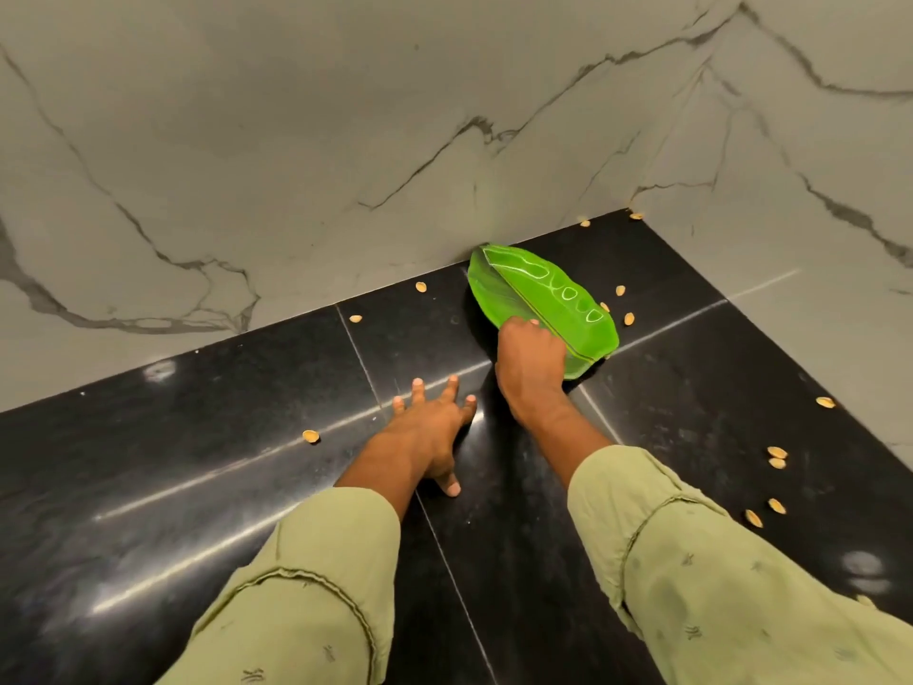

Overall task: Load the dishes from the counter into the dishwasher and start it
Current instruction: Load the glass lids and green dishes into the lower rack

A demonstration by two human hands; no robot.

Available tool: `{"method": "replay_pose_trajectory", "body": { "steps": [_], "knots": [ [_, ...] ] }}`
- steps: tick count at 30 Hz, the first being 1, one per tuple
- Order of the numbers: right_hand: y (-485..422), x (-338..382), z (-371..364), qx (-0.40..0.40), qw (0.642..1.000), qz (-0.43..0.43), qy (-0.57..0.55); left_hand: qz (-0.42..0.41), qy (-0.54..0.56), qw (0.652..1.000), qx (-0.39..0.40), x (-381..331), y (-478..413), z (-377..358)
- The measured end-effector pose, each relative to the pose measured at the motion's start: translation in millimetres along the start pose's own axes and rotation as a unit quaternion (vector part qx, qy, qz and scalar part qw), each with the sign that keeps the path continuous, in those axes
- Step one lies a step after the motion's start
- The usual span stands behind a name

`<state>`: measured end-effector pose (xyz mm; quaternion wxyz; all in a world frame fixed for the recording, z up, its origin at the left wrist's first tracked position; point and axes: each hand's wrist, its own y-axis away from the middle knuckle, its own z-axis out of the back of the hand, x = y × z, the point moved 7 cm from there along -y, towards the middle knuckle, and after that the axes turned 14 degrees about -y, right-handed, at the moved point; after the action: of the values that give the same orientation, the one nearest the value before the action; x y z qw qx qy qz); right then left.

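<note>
Green and leaf-shaped, the plate (538,294) sits by the table's (197,437) back edge, its far tip at the marble wall (296,165). The right grip (531,358) curls over its near rim, pinching it. The left grip (430,427) rests spread flat on the black table, with nutshells (776,457) scattered around.

The marble wall (346,140) is closing off the upper frame, just behind the green leaf plate (543,299). Pistachio shells (777,452) are lying scattered around the plate and along the right edge. The black counter (123,511) is lying open at lower left.
</note>
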<state>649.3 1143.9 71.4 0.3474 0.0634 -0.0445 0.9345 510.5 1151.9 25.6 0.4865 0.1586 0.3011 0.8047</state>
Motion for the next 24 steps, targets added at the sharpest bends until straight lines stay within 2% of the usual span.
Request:
{"method": "replay_pose_trajectory", "body": {
  "steps": [7, 14, 19, 24],
  "knots": [
    [26.8, -5.3, 28.9, -0.009, 0.999, 0.032, -0.004, -0.003, -0.004, 1.0, 0.0, -0.2, 4.2, 3.0],
    [88.6, -11.9, 57.7, -0.094, 0.989, 0.107, 0.035, 0.011, -0.029, 0.999, -0.033, -2.6, 19.1, 7.8],
    [135.9, -32.3, 74.3, -0.142, 0.981, 0.13, 0.023, 0.048, -0.111, 0.981, -0.152, -11.8, 39.3, 9.0],
    [179.3, -59.8, 79.2, -0.16, 0.98, 0.12, 0.023, 0.071, -0.113, 0.946, -0.294, -36.2, 81.5, -8.4]
  ]
}}
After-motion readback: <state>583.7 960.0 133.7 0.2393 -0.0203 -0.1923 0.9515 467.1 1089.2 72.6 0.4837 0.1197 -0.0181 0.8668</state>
